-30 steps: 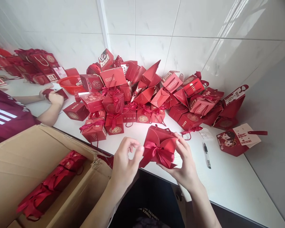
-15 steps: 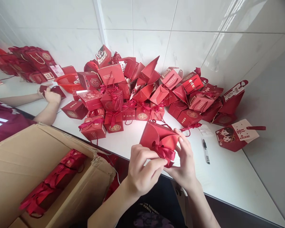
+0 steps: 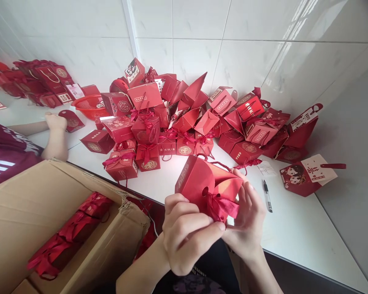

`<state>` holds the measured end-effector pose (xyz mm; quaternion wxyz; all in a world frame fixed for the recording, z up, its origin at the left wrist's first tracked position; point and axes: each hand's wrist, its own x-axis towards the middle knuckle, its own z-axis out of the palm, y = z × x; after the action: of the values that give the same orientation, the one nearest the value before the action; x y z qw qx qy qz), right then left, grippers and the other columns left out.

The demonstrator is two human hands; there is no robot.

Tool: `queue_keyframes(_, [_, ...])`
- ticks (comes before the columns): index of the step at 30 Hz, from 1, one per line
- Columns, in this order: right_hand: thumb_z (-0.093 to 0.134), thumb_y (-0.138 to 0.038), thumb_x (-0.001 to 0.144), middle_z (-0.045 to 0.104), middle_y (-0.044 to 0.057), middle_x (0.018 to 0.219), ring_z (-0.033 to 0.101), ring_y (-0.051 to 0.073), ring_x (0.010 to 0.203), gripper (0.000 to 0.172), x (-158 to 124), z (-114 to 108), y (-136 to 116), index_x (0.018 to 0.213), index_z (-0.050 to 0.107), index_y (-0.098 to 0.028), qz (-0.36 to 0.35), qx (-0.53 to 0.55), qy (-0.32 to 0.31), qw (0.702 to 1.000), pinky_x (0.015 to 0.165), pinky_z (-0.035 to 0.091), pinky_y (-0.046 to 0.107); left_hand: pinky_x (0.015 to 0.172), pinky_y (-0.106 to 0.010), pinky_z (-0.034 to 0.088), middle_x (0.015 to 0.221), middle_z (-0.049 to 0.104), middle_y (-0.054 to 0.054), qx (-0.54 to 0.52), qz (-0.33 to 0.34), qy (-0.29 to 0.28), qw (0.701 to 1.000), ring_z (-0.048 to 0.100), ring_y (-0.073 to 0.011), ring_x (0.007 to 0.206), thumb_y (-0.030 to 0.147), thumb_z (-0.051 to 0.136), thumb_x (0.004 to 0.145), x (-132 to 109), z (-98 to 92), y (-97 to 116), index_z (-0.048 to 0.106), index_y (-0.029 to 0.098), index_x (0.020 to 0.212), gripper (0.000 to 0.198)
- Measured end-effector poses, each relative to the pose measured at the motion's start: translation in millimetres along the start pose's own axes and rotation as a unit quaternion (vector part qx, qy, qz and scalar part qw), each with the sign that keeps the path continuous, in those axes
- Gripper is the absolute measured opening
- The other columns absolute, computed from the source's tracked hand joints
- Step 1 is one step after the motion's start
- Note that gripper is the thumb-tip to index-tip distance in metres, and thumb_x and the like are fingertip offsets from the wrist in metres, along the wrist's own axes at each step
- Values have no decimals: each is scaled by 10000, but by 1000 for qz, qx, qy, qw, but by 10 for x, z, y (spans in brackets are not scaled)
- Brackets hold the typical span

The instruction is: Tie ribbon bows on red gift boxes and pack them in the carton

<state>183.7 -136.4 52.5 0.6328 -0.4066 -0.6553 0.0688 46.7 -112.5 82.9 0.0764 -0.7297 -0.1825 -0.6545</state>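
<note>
Far left of the red gift box (image 3: 199,183), another person's hand (image 3: 55,122) rests on the white counter (image 3: 294,232). Left of and below the box is an open cardboard carton (image 3: 33,204) with ribboned red packs inside.

My left hand (image 3: 187,230) sits just under the box's front-left. Its fingers are curled in tight and pinch the ribbon bow (image 3: 221,206), knuckles up, forearm coming in from lower left.

The box itself is lifted off the counter between both hands and tilted, curved flap on top, bow on the near face.

My right hand (image 3: 248,216) touches the box's right side. Its fingers are half spread and cup it, thumb on the top flap edge, palm facing left, wrist low.

Behind the box is a pile of red boxes (image 3: 178,118) against the tiled wall. Right of the box a pen (image 3: 266,196) lies on the counter, close to my right hand.
</note>
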Motion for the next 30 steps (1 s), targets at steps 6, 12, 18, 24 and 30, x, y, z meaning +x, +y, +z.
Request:
queue_keyframes(6, [747, -285, 727, 299, 118, 1462, 262, 345, 1364, 849, 4, -2, -51, 1416, 252, -318, 5, 15, 2, 1000, 1000, 415, 576, 596, -306, 466, 725, 562, 13, 14, -8, -29, 999, 535, -90, 599, 34, 638, 732, 101, -61, 58, 621, 163, 760, 134])
queue_keyframes(12, [799, -223, 647, 325, 110, 1447, 281, 337, 1357, 905, -29, -42, 159, 1394, 298, -322, 33, -1, -5, 999, 1009, 416, 551, 596, -285, 512, 762, 555, 1, -35, -121, -2, 992, 569, -115, 667, 15, 598, 726, 94, -119, -133, 570, 179, 854, 210])
queue_keyframes(18, [499, -494, 864, 521, 125, 1302, 560, 263, 1151, 521, 177, -55, 507, 1315, 395, -256, 312, 248, 57, 915, 886, 526, 478, 599, -220, 497, 717, 558, 15, 38, -353, -9, 935, 568, -105, 663, 143, 576, 795, 73, -466, -432, 569, 189, 784, 49])
queue_keyframes(24, [170, -529, 929, 624, 120, 1168, 620, 197, 1058, 558, 423, 126, 396, 1145, 563, -198, 378, 455, -176, 787, 1048, 338, 464, 682, -231, 498, 763, 598, 4, 86, -388, -145, 906, 591, -131, 726, 240, 553, 820, -148, -910, -468, 583, 211, 817, 41])
queue_keyframes(30, [73, -494, 943, 612, 99, 1184, 583, 180, 1118, 613, 420, 310, 237, 1144, 585, -221, 352, 447, -251, 783, 1019, 361, 461, 657, -228, 511, 758, 645, -6, 190, -437, -158, 865, 628, -160, 726, 376, 552, 800, -332, -1360, -434, 594, 224, 771, 160])
